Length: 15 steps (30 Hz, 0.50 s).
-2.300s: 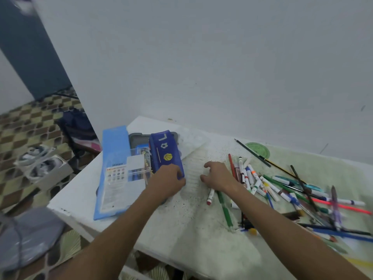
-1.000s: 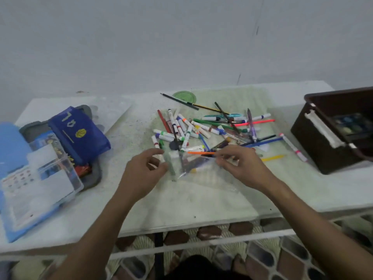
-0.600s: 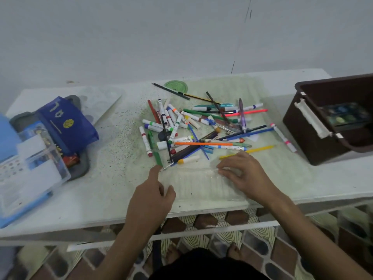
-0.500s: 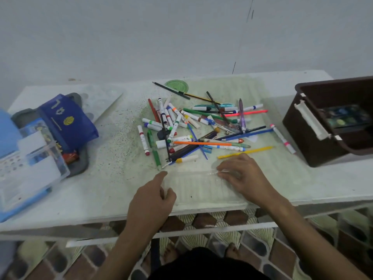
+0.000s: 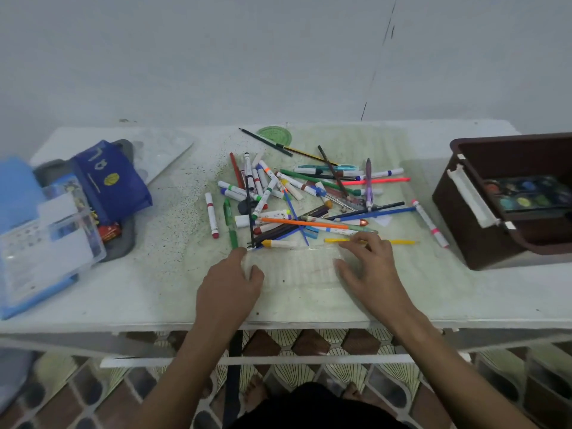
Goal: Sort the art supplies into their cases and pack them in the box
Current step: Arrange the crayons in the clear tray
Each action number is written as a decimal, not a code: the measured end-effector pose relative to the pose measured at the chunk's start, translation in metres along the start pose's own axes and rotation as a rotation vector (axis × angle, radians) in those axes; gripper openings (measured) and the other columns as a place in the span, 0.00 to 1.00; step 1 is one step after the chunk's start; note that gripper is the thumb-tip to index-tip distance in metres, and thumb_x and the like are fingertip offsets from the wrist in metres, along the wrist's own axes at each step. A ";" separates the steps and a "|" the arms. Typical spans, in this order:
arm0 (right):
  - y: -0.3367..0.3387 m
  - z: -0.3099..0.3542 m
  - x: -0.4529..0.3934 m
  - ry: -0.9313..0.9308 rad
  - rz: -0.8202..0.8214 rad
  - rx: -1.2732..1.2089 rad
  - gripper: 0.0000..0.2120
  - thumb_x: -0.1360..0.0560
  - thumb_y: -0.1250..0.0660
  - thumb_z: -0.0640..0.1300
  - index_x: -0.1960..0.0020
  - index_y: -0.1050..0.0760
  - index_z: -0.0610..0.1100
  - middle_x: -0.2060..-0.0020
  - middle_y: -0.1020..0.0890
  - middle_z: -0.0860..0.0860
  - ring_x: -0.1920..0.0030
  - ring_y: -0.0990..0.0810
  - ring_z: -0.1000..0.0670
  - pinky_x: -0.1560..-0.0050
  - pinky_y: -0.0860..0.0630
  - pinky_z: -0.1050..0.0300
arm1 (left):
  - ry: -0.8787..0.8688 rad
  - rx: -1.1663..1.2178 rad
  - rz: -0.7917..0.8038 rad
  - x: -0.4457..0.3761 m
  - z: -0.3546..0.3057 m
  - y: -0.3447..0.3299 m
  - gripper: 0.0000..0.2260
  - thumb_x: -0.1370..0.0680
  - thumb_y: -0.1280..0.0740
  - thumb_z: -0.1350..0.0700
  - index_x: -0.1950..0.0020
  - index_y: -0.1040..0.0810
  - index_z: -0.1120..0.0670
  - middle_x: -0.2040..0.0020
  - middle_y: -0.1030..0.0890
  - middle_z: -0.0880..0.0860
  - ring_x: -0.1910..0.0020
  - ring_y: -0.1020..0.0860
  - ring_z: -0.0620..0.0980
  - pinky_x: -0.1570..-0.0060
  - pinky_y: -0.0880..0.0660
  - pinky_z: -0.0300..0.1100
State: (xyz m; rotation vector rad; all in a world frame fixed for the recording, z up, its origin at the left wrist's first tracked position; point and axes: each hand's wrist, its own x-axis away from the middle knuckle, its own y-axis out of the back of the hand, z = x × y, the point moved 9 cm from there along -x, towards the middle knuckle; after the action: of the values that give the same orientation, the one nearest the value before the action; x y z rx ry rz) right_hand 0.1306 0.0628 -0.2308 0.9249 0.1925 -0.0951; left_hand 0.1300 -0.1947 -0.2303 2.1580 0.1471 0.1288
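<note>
In the head view, a clear plastic case is seen flat on the counter, just before a heap of markers and pencils. Its ends are touched by the left hand and right hand, fingers relaxed, nothing grasped. A brown box is set at right.

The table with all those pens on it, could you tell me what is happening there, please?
A person is sorting art supplies at the table. Both hands rest on a clear plastic sleeve lying flat at the near edge: the left hand at its left end, the right hand at its right. A loose pile of markers and pencils lies just beyond it. A blue pencil case sits at the left, and a brown box holding a paint palette at the right.
</note>
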 end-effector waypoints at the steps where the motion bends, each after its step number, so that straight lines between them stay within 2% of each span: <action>1: 0.002 0.002 -0.002 0.006 -0.019 0.007 0.14 0.27 0.29 0.46 0.42 0.21 0.47 0.43 0.27 0.50 0.44 0.32 0.49 0.40 0.33 0.53 | 0.000 -0.021 -0.008 -0.003 0.000 0.003 0.19 0.23 0.39 0.44 0.35 0.29 0.49 0.59 0.20 0.50 0.58 0.22 0.50 0.58 0.24 0.46; 4: 0.002 0.016 -0.010 0.041 -0.047 0.004 0.13 0.27 0.29 0.46 0.43 0.21 0.46 0.44 0.26 0.50 0.43 0.31 0.48 0.40 0.34 0.53 | -0.035 -0.054 -0.054 -0.018 -0.002 0.018 0.19 0.23 0.39 0.42 0.36 0.26 0.50 0.55 0.22 0.50 0.57 0.24 0.50 0.57 0.26 0.44; 7: -0.013 0.041 -0.023 0.127 0.037 -0.026 0.12 0.25 0.31 0.46 0.43 0.21 0.46 0.46 0.24 0.50 0.44 0.30 0.49 0.41 0.34 0.55 | -0.163 -0.053 -0.068 -0.042 -0.014 0.027 0.13 0.22 0.35 0.49 0.40 0.22 0.51 0.56 0.24 0.51 0.58 0.26 0.48 0.57 0.31 0.41; 12: -0.056 0.074 -0.055 0.205 0.229 0.096 0.13 0.25 0.33 0.50 0.43 0.20 0.46 0.49 0.20 0.49 0.49 0.26 0.45 0.48 0.30 0.49 | -0.317 -0.182 0.114 -0.079 -0.034 0.010 0.10 0.23 0.34 0.50 0.45 0.17 0.49 0.62 0.27 0.50 0.62 0.27 0.49 0.62 0.31 0.41; 15: -0.072 0.079 -0.068 0.193 0.314 0.160 0.12 0.27 0.38 0.51 0.50 0.18 0.49 0.59 0.20 0.49 0.55 0.25 0.43 0.54 0.27 0.47 | -0.309 -0.229 0.229 -0.090 -0.034 -0.001 0.08 0.23 0.34 0.50 0.50 0.16 0.49 0.68 0.26 0.47 0.66 0.26 0.46 0.65 0.29 0.40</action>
State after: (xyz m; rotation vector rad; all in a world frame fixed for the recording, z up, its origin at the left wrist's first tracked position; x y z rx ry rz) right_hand 0.0624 -0.0431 -0.2268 1.1141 0.2186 0.2735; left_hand 0.0364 -0.1803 -0.2150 1.9323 -0.2811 -0.0556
